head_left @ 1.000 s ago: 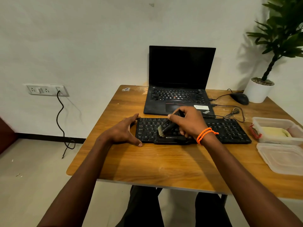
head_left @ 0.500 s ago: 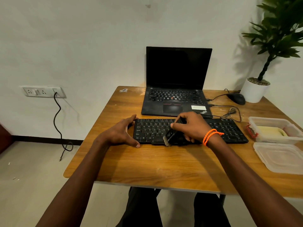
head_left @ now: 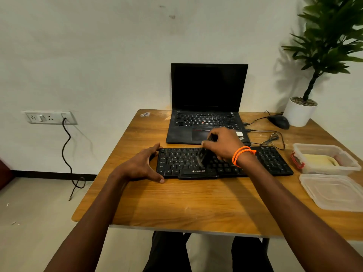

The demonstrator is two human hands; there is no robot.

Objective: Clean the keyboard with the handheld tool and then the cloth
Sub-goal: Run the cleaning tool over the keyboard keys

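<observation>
A black keyboard [head_left: 275,161] lies across the middle of the wooden table [head_left: 196,203]. My left hand [head_left: 141,165] rests against its left end, thumb at the front edge and fingers at the back corner. My right hand [head_left: 224,144], an orange band on its wrist, grips a small black brush [head_left: 203,157] tilted over the keyboard's middle keys; the brush is blurred by motion. A yellow cloth [head_left: 318,160] lies in an open clear plastic box [head_left: 349,163] at the right.
An open black laptop [head_left: 206,107] stands just behind the keyboard. A black mouse [head_left: 279,121], loose cables [head_left: 273,139] and a white plant pot [head_left: 299,112] sit at the back right. The box's clear lid [head_left: 334,191] lies near the right front edge.
My right hand has drawn the brush back from the keyboard's front edge toward its rear rows. My left hand has stayed at the keyboard's left end.
</observation>
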